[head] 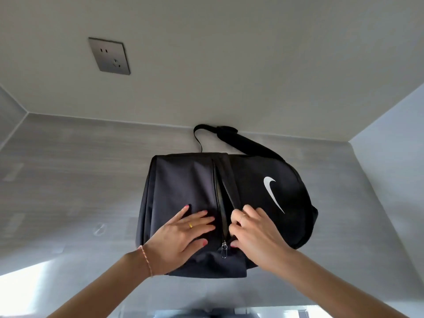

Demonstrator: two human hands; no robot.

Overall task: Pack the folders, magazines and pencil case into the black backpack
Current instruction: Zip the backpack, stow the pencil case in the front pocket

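While left hand [181,228] lies flat and open on the black backpack [263,191], right hand [250,228] pinches the zipper [221,203] edge; opening runs lengthwise between them, lower centre.

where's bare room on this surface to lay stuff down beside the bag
Left of the black backpack, the grey tabletop lies bare up to the wall. A narrower bare strip runs right of the backpack. It is crowded at the zipper, where the left hand and right hand work.

black backpack [183,187], lying flat, zipper part-open
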